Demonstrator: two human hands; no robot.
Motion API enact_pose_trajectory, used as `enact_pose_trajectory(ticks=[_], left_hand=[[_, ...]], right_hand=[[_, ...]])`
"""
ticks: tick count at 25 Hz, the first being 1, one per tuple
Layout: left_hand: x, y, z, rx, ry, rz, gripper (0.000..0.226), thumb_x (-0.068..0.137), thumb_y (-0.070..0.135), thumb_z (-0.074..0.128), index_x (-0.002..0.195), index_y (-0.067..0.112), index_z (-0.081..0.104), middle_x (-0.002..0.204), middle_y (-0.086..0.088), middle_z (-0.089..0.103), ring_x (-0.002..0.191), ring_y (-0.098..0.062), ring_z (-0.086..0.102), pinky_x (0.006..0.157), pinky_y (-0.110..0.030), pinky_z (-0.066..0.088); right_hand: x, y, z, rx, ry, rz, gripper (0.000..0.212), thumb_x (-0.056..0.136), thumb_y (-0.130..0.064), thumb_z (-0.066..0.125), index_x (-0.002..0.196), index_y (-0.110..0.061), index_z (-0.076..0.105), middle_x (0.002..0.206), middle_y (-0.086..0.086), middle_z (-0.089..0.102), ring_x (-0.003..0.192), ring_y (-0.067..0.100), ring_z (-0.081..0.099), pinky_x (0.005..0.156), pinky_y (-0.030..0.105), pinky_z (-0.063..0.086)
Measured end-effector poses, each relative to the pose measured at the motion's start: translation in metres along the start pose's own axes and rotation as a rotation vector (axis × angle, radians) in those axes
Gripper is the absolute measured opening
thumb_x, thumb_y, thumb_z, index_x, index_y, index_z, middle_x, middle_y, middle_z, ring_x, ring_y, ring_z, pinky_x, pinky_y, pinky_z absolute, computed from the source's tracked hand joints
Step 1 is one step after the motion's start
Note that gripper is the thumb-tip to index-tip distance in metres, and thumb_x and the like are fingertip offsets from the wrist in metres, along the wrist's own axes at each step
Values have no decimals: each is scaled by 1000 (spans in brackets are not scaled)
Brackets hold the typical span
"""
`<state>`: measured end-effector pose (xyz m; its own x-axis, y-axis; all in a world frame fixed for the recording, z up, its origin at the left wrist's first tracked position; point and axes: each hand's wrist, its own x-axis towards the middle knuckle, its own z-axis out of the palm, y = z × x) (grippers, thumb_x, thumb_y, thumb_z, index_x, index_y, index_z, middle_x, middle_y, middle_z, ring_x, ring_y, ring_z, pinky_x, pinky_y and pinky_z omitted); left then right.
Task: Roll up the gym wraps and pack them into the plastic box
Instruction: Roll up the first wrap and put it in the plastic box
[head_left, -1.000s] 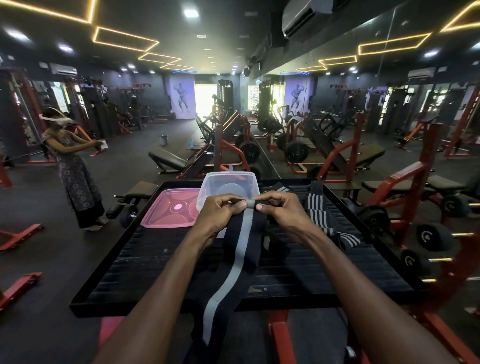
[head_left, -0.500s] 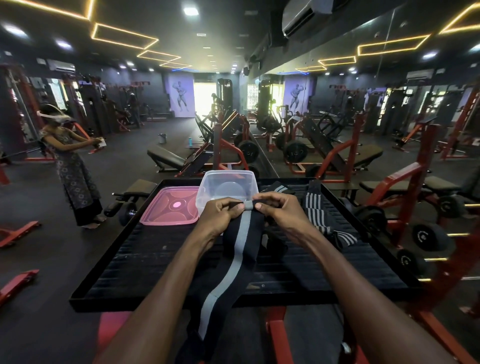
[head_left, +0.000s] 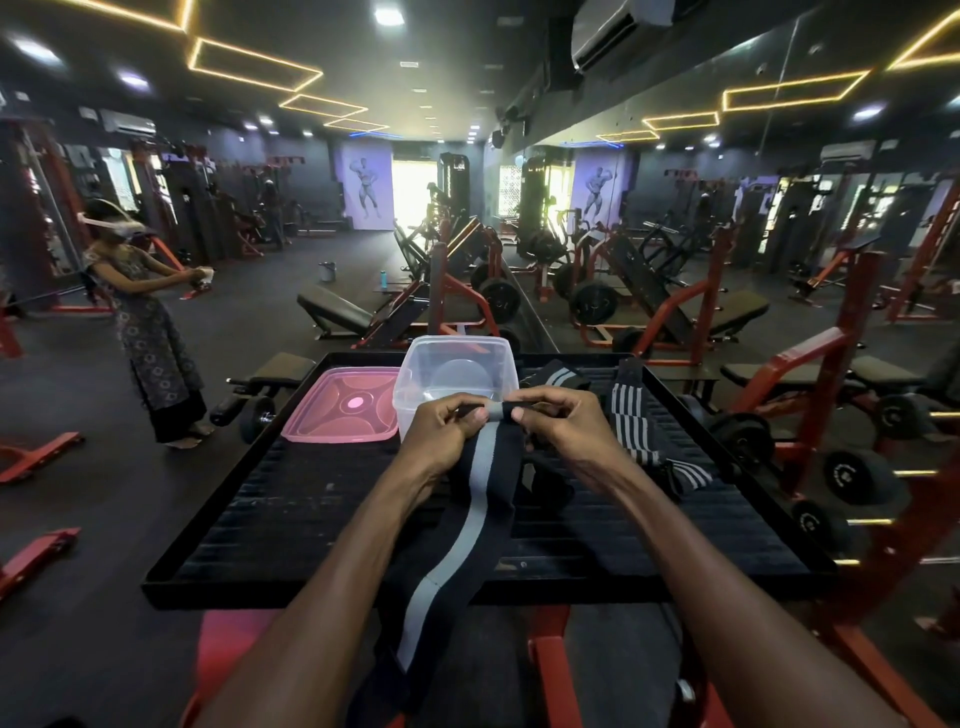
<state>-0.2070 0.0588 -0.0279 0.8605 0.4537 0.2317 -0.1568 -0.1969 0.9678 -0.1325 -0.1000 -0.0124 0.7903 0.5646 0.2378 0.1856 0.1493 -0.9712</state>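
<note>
Both hands (head_left: 511, 434) on wrap (head_left: 480, 499) end

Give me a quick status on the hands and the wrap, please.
Left hand and right hand pinch wrap end, roll barely begun. Box open. Nothing in the way.

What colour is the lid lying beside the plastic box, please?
Translucent pink lid, seen in the head view.

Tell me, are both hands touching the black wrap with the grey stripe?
Touching. The head view shows the left hand and right hand each pinching the top end of the black wrap, one on either side of its grey stripe.
</note>
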Motion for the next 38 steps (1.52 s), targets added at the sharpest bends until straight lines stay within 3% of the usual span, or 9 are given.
enact_pose_trajectory(ticks=[3, 9, 14, 17, 23, 26, 30, 34, 38], left_hand=[[-1, -1, 3, -31, 18, -2, 27, 94, 2, 62, 89, 25, 74, 94, 4, 73, 95, -14, 64, 94, -31, 49], [1, -13, 16, -119, 13, -91, 15, 97, 28, 61, 92, 17, 70, 104, -22, 72, 97, -29, 66, 98, -51, 50], [0, -11, 26, -35, 90, -9, 16, 98, 8, 59, 90, 19, 68, 91, 1, 71, 88, -11, 65, 83, -23, 51], [-4, -13, 33, -62, 54, -3, 10, 99, 9, 57, 100, 14, 66, 97, -2, 70, 91, -11, 64, 83, -21, 48], [-1, -17, 42, -5, 69, -62, 17, 103, 22, 50, 104, 14, 66, 103, -5, 73, 102, -23, 68, 95, -42, 51], [0, -17, 45, -33, 102, -102, 21, 103, 19, 48, 103, 16, 69, 103, -5, 74, 101, -22, 69, 98, -43, 52], [0, -19, 49, -136, 64, -175, 30, 105, 20, 42, 94, 20, 70, 101, -6, 75, 99, -23, 71, 99, -46, 52], [1, -22, 49, -127, 128, -175, 29, 103, 21, 46, 93, 20, 72, 99, -5, 77, 98, -24, 72, 97, -50, 53], [-1, -17, 44, -108, 146, -150, 24, 101, 12, 51, 91, 21, 71, 98, -9, 75, 99, -28, 71, 96, -48, 54]], right_hand=[[-1, 2, -3, 31, -38, 60, 14, 95, -9, 64, 104, -5, 74, 67, 6, 65, 56, 13, 57, 51, 24, 51], [4, 6, -8, 14, 26, -46, 23, 88, 9, 65, 98, -7, 76, 87, 12, 72, 75, 24, 56, 55, 20, 52], [2, 6, -12, -21, -31, 56, 13, 93, -5, 66, 102, -7, 75, 84, 13, 66, 67, 19, 55, 52, 24, 49], [6, 10, -15, -189, 45, -78, 13, 91, 0, 67, 99, -6, 75, 90, 10, 73, 80, 14, 64, 69, 24, 53], [6, 15, -15, -238, 130, -218, 29, 88, 8, 64, 98, -18, 74, 98, -5, 74, 98, 7, 66, 94, 24, 50], [3, 24, -9, -298, 119, -188, 33, 95, 0, 59, 122, -18, 69, 114, -11, 69, 117, 8, 60, 105, 26, 43], [0, 42, -5, -513, 196, -178, 48, 102, -12, 50, 149, -10, 43, 143, 5, 55, 137, 16, 46, 108, 20, 29], [-4, 33, -4, -387, 143, -188, 40, 102, -10, 52, 141, -5, 52, 135, -3, 58, 128, 8, 51, 107, 16, 38], [5, 27, -15, -381, 132, -219, 20, 92, 1, 63, 108, -8, 73, 102, -1, 72, 96, 3, 65, 87, 20, 48]])
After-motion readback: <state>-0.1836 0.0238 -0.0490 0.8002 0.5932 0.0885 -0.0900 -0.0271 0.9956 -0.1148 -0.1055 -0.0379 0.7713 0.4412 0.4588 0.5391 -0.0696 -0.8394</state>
